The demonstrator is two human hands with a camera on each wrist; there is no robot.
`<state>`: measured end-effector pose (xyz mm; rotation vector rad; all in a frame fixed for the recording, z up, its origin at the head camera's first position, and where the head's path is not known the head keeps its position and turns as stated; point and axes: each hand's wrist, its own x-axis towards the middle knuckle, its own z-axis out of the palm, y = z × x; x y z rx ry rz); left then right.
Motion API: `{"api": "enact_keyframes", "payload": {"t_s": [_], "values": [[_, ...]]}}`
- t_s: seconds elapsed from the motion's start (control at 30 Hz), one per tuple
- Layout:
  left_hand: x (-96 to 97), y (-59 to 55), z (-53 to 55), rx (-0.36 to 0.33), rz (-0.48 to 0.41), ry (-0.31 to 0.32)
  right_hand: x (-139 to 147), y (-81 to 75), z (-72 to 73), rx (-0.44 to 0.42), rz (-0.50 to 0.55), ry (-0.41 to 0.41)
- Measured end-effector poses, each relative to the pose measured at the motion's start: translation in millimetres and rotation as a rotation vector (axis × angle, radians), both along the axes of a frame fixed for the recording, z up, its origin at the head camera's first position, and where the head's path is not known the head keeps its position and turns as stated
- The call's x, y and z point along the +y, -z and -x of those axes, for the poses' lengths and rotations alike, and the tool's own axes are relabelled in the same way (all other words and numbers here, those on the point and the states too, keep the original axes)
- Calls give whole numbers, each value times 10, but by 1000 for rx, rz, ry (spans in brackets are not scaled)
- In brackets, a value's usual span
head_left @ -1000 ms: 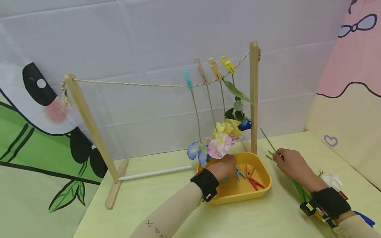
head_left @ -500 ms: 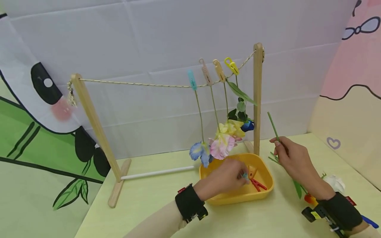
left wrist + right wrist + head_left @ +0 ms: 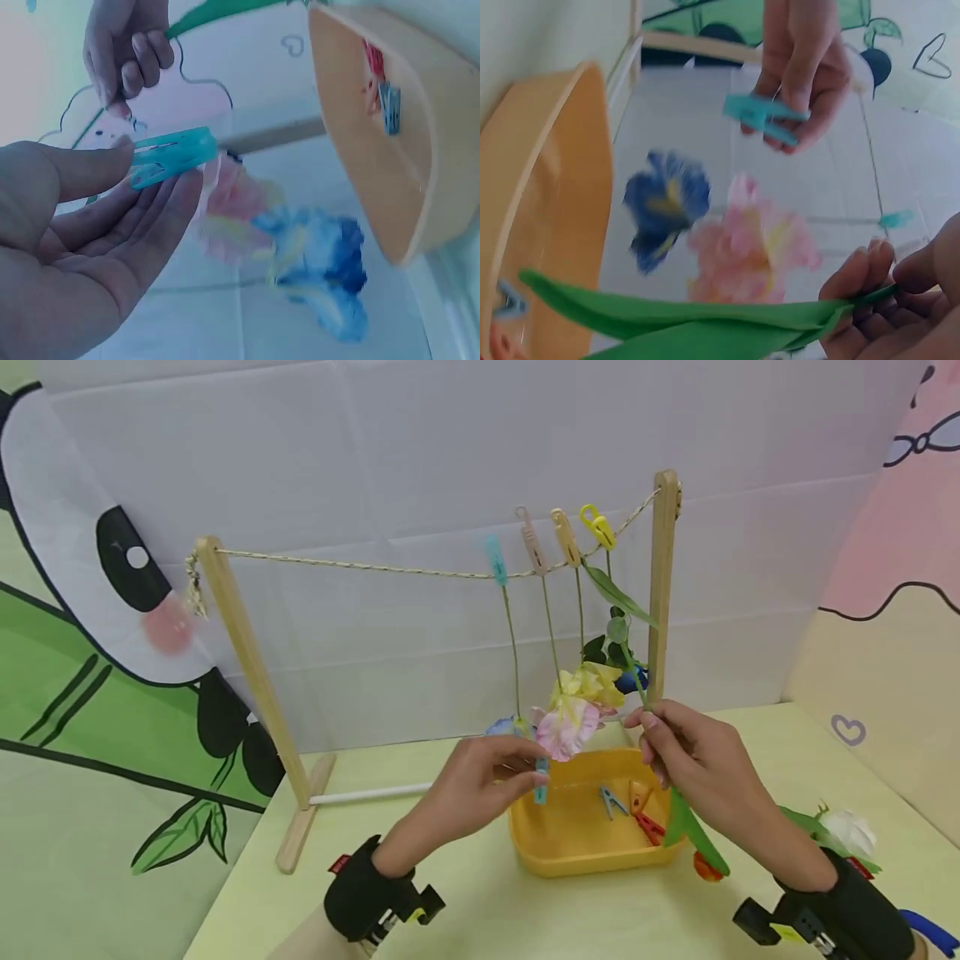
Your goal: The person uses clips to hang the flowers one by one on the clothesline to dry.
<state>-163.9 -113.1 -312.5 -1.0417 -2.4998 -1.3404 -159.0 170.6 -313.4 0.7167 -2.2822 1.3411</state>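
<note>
My left hand [image 3: 468,781] pinches a teal clothespin [image 3: 172,156] between thumb and fingertips, in front of the yellow basin's left part. Over the basin's right side, my right hand [image 3: 697,760] holds an artificial tulip by its green stem [image 3: 637,681]. The tulip's orange-red bloom [image 3: 707,867] hangs downward, and its long leaves [image 3: 697,326] trail below the fingers. Behind both hands, several flowers dangle heads down from a rope [image 3: 352,565], among them a pink-and-white bloom [image 3: 566,727] and a blue one [image 3: 319,255]. Teal, pink, peach and yellow clothespins [image 3: 597,527] grip their stems there.
In the yellow basin [image 3: 592,864] lie blue [image 3: 612,802], orange and red clothespins. Wooden posts [image 3: 662,585] hold up the rope, with a white rod [image 3: 371,794] low at the left. A white flower [image 3: 851,832] rests on the table at right.
My left hand has lifted the teal clothespin out of the basin and moved it left. My right hand has raised the tulip from the table and brought it left over the basin.
</note>
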Motion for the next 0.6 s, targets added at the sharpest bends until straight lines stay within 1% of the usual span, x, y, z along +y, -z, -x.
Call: {"api": "enact_keyframes", "payload": {"t_s": [0.07,0.2,0.33,0.4,0.47,0.6], "values": [[-123,-60,34,38,-25,-32,-112,-50,-4,-56,48,-82],[-314,-201,77,61,-87,-122,-390,-101,16,-171,173,-272],[-461,-386,132,62,-170,-207,-703,-128,75,-215,262,-430],[-526,-476,175,77,-211,-223,-850,-146,119,-238,296,-483],[-580,-567,227,105,-245,-229,-982,-164,179,-260,322,-509],[-660,-761,318,179,-286,-230,-1227,-212,323,-337,387,-508]]}}
